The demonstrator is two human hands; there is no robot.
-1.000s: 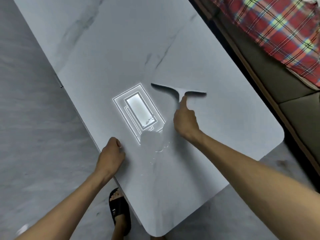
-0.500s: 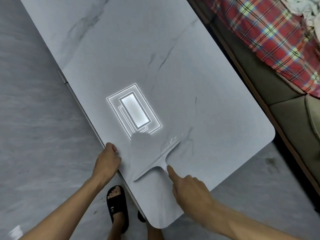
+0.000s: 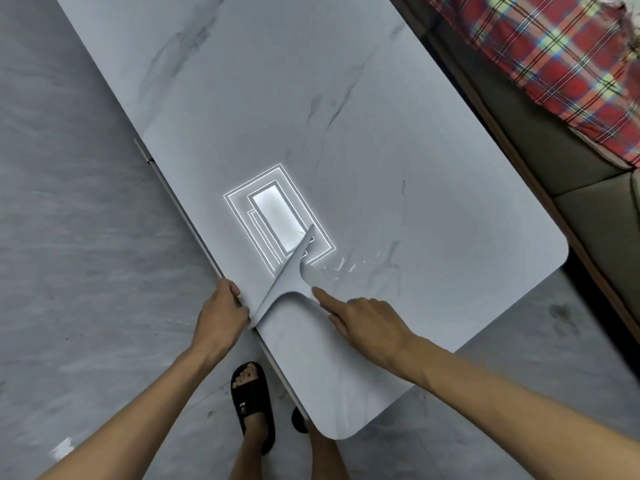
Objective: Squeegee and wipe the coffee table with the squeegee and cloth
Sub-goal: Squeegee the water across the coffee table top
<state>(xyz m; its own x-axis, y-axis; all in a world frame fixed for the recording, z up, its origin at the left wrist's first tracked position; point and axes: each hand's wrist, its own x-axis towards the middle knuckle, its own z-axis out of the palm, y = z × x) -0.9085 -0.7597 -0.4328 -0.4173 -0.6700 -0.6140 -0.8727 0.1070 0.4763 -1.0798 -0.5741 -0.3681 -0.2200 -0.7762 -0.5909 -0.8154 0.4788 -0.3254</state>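
To the left of my left hand lies grey marbled floor point(image 3: 69, 237). My left hand point(image 3: 221, 315) is clamped on the long edge of the bench point(image 3: 433, 188), curled round its rim with the thumb on top. Just right of it the squeegee point(image 3: 285, 274) lies on the benchtop. Its blade runs diagonally, the near end touching my left hand and the far end crossing the bright reflection of a ceiling light point(image 3: 277, 220). My right hand point(image 3: 370, 323) grips the handle, index finger stretched straight along it toward the blade, other fingers curled. My hands are apart, with the blade between them. Below and between them my foot in a black sandal point(image 3: 251, 407) stands on the floor. Beyond my right hand, wet streaks point(image 3: 343, 266) glisten on the bench. Far to its right is a sofa point(image 3: 595, 216) with a red plaid blanket point(image 3: 554, 57).
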